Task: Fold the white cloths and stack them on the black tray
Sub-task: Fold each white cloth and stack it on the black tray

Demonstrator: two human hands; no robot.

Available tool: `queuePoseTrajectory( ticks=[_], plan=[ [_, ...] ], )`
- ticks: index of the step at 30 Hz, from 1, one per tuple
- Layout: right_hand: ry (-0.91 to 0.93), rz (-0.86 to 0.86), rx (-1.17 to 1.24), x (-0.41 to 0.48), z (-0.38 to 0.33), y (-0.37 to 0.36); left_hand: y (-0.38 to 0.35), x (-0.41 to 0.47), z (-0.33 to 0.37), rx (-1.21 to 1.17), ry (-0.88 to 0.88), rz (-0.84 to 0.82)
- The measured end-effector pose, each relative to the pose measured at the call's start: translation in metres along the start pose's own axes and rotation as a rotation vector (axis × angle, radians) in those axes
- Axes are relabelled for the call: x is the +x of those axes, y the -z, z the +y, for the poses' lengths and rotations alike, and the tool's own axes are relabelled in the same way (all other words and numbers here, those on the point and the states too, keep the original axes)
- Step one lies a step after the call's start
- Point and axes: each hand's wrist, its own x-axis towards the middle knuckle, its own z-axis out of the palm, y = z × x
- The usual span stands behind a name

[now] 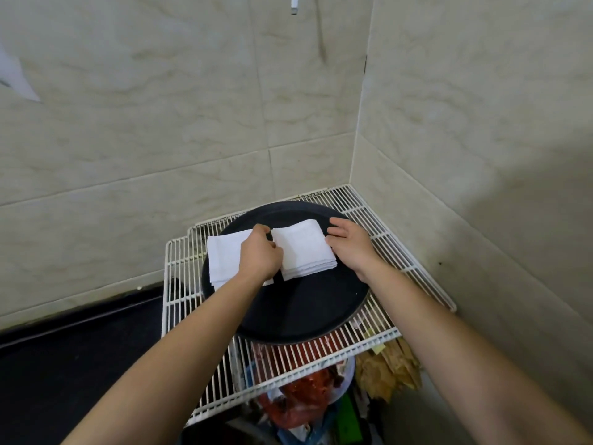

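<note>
A round black tray [308, 303] rests on a white wire rack. Two stacks of folded white cloths lie on its far half. The right stack [303, 250] is a neat square pile. The left stack [223, 256] hangs a little over the tray's left rim. My left hand [261, 255] lies between the two stacks, fingers curled and pinching the left edge of the right stack. My right hand [348, 244] has its fingers spread and presses against that stack's right edge.
The white wire rack [414, 261] sits in a tiled wall corner [356, 155]. Under it are red plastic bags [305, 396] and brown cardboard scraps [388, 370]. A dark counter [64, 364] lies to the left. A white cable end [293, 4] hangs at the top.
</note>
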Motion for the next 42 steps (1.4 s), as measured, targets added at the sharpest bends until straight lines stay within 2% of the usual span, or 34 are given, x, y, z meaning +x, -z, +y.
queuePoseTrajectory(
  ticks=[3,6,9,12,17,21,29,34,42],
  plan=[
    [0.051,0.065,-0.037,-0.01,-0.01,0.002,0.011,-0.005,0.003,-0.051,-0.004,-0.011],
    [0.234,0.148,-0.28,-0.022,-0.028,0.002,0.04,-0.021,0.006,-0.031,-0.201,0.063],
    [0.479,0.218,-0.523,-0.035,-0.053,-0.014,0.082,-0.041,-0.005,0.297,-0.449,0.259],
    [0.667,0.237,-0.714,-0.052,-0.074,-0.05,0.126,-0.06,-0.034,0.636,-0.452,0.43],
    [0.938,0.048,-0.848,-0.091,-0.086,-0.163,0.203,-0.114,-0.125,0.81,-0.236,0.597],
    [1.123,-0.115,-0.834,-0.139,-0.095,-0.262,0.269,-0.18,-0.203,0.909,-0.061,0.686],
    [1.301,-0.368,-0.697,-0.309,-0.113,-0.469,0.42,-0.369,-0.351,0.959,0.253,0.86],
    [1.408,-0.511,-0.647,-0.44,-0.123,-0.592,0.505,-0.499,-0.438,1.005,0.44,0.876],
    [1.637,-0.697,-0.643,-0.583,-0.136,-0.712,0.586,-0.624,-0.523,0.956,0.649,0.932]
  ],
)
